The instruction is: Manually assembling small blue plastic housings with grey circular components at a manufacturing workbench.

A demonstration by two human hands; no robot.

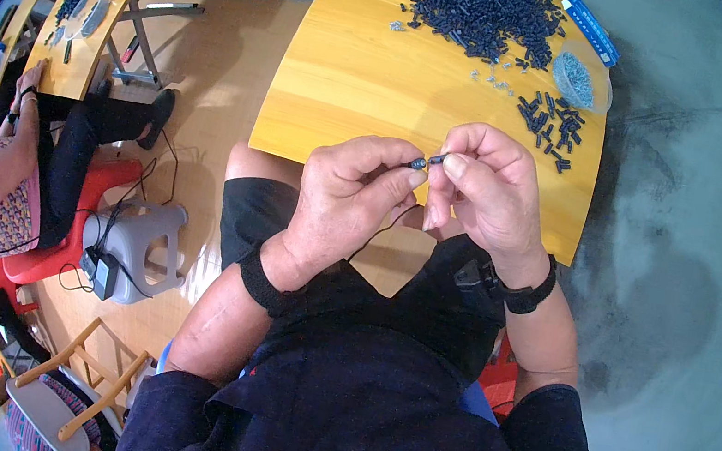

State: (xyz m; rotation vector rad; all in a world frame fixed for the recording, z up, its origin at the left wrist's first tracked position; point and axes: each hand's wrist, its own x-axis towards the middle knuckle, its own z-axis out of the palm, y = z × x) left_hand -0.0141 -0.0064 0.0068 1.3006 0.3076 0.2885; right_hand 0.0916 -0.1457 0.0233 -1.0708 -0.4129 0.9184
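My left hand (pixel 349 196) pinches a small dark cylindrical part (pixel 417 164) between thumb and forefinger, just above the near edge of a yellow wooden table (pixel 354 84). My right hand (pixel 488 188) holds a second small dark piece (pixel 437 158) at its fingertips, end to end against the first. Both hands meet in front of my chest. A big heap of the same dark small parts (pixel 482 6) lies at the table's far side, and a smaller group of dark parts (pixel 552 123) lies to the right of my hands.
A clear round dish of tiny pale pieces (pixel 579 79) and a blue strip-shaped tool (pixel 588 28) sit at the table's right. On the left, another person (pixel 24 166) sits at a second yellow table (pixel 104 10). A grey stool (pixel 139 244) stands between us.
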